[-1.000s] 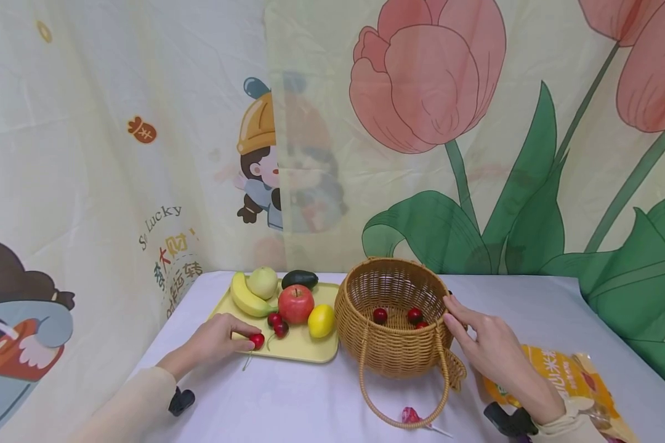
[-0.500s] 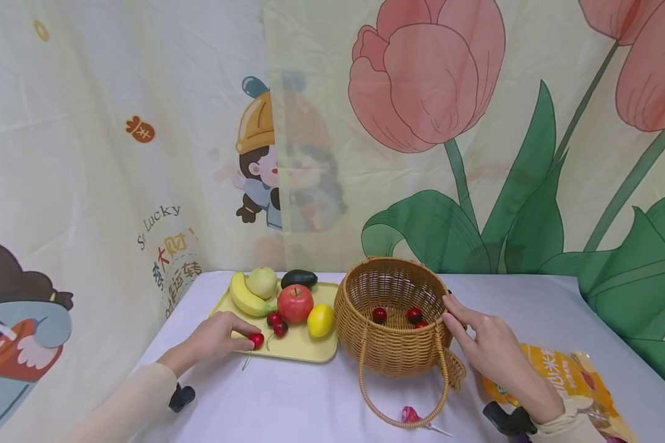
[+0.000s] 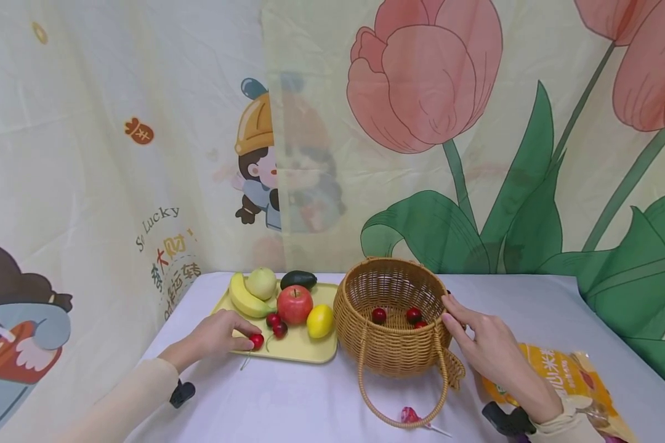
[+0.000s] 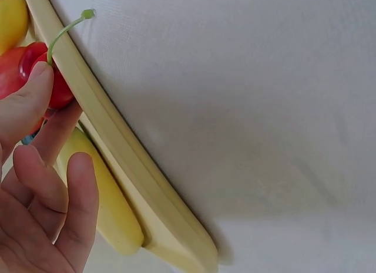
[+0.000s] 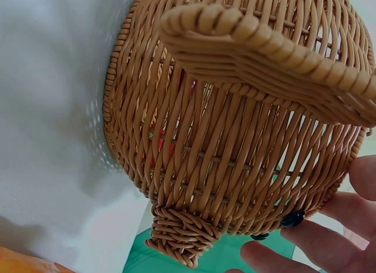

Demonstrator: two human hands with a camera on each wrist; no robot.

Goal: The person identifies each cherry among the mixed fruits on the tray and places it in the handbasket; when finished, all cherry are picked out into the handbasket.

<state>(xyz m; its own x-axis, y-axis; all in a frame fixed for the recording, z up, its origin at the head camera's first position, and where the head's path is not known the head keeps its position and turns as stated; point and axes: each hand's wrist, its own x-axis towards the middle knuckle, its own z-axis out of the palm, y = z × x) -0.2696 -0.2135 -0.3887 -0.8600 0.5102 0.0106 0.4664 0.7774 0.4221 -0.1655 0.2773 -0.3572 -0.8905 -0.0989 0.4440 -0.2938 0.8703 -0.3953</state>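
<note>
My left hand [image 3: 220, 334] pinches a red cherry [image 3: 257, 341] between thumb and finger over the near left edge of the yellow tray [image 3: 305, 354]. Its green stem [image 4: 66, 30] sticks out past the thumb in the left wrist view. Two more cherries [image 3: 279, 330] lie on the tray beside the apple [image 3: 295, 304]. My right hand [image 3: 490, 344] rests fairly straight fingertips against the right side of the wicker basket [image 3: 393, 351], near its rim. Several cherries [image 3: 379, 315] are inside the basket. In the right wrist view the fingers [image 5: 329, 243] touch the weave by a black bead [image 5: 292, 218].
The tray also holds a banana [image 3: 248, 298], a pale green round fruit [image 3: 262, 283], a dark avocado-like fruit [image 3: 298, 280] and a lemon [image 3: 320, 321]. The basket's handle [image 3: 371, 406] hangs down over a lollipop [image 3: 409, 415]. An orange snack bag [image 3: 571, 375] lies under the right forearm.
Both hands, the cherry and the basket stay practically in place. The whole view shifts very slightly.
</note>
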